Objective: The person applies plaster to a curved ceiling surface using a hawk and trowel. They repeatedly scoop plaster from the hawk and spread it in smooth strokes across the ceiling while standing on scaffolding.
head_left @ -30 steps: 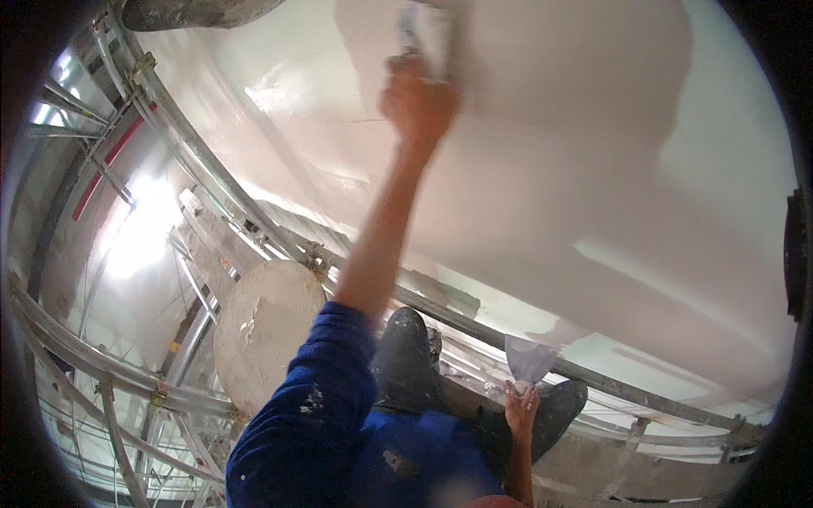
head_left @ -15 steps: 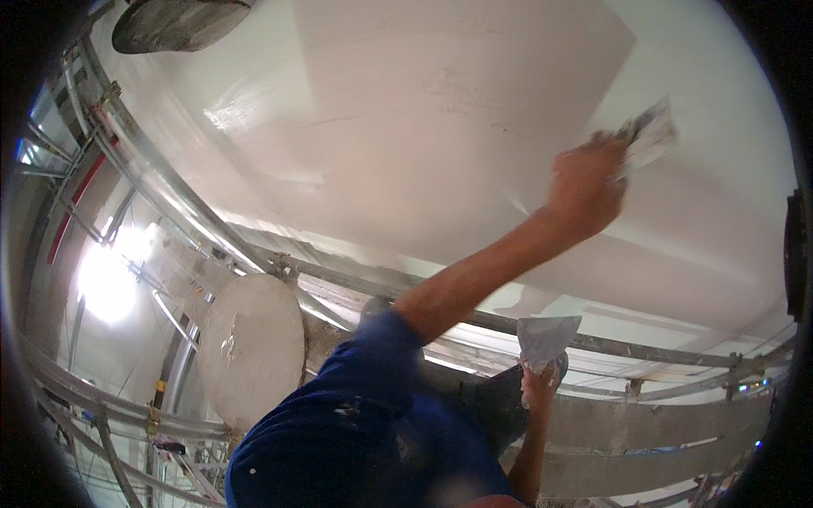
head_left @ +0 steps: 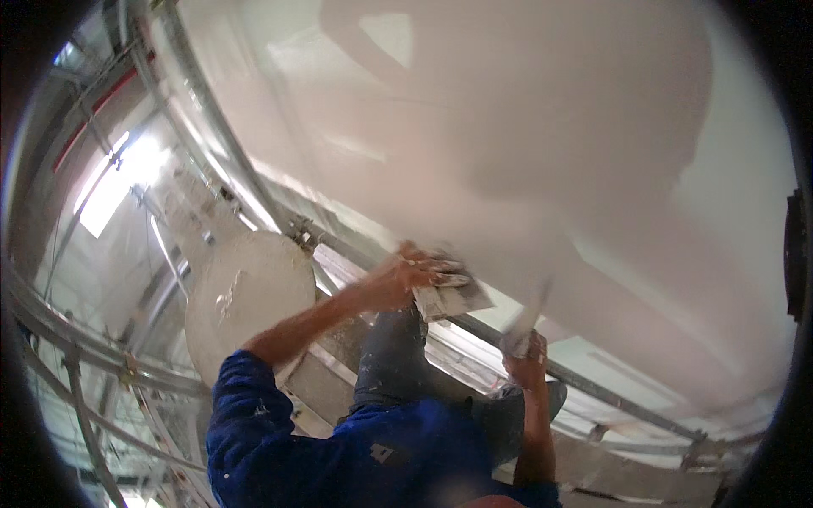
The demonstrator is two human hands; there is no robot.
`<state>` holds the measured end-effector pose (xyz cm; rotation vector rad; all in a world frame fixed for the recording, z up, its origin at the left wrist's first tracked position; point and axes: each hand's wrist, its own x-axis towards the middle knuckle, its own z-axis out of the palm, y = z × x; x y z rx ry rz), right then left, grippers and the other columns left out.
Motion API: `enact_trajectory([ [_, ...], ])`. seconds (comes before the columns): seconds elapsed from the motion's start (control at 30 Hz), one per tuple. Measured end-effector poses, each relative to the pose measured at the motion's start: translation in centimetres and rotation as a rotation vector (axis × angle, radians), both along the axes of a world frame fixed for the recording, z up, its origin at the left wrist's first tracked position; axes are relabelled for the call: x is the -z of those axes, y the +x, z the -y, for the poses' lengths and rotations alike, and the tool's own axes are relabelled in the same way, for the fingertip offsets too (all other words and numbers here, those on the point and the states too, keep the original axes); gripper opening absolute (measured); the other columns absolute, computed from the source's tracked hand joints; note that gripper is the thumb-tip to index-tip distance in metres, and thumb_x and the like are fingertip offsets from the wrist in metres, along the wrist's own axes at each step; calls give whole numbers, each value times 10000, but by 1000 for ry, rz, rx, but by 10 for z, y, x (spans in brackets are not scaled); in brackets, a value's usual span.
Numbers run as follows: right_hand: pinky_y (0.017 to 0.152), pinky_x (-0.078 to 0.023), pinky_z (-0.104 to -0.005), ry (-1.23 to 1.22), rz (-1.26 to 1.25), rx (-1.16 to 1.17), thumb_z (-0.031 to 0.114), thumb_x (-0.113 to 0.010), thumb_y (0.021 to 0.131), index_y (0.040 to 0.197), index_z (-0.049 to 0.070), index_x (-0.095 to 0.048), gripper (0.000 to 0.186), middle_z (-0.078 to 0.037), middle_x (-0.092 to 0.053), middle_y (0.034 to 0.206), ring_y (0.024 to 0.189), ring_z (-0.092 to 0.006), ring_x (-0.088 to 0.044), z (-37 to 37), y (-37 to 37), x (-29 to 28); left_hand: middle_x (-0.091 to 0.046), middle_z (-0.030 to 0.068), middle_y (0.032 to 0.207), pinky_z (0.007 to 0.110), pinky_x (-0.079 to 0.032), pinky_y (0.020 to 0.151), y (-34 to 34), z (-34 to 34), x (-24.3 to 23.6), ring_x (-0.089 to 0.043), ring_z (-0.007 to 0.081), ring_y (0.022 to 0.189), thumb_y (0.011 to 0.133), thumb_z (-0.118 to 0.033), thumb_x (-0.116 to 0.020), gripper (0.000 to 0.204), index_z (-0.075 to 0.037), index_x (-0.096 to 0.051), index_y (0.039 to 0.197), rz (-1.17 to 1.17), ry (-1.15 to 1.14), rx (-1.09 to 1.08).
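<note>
A broad wall (head_left: 593, 102) in patches of pinkish beige and paler white fills the upper right, a metal rail (head_left: 593, 389) running along its lower edge. Scaffold tubes (head_left: 165, 381) curve down the left, where a glaring light (head_left: 127, 182) shines near a red strip (head_left: 95, 114).

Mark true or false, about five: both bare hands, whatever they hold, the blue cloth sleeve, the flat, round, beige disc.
1. The left hand and right hand are apart. True.
2. The left hand grips a pale, flat, smeared blade. True.
3. The right hand is empty. False: it holds a blurred, grey, flat-bladed tool.
4. The left arm's blue cloth sleeve has pale marks. True.
5. The flat, round, beige disc is right of both hands. False: left.
</note>
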<state>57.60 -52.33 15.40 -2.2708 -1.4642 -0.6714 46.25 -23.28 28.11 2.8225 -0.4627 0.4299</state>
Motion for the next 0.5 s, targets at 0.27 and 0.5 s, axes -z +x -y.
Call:
enact_trajectory([
  [0.27,701,-400,-430,183,-974,294,204,-636,682,995,37,-490,384,-188,-499,910,825,-316,-489,-14,0,37,-559,88,831,336,-459,583,-23,-390,12,-542,177,708,670,-118,-614,338,-3,-503,968,634,-1129,-672],
  [0.5,325,-318,-220,154,-1552,581,220,-620,704,897,44,-463,304,-14,-450,516,383,-83,-425,-43,-62,-6,-576,53,795,337,-452,608,-11,-525,-100,-543,179,684,661,-76,-606,325,-26,-529,973,614,-932,-833],
])
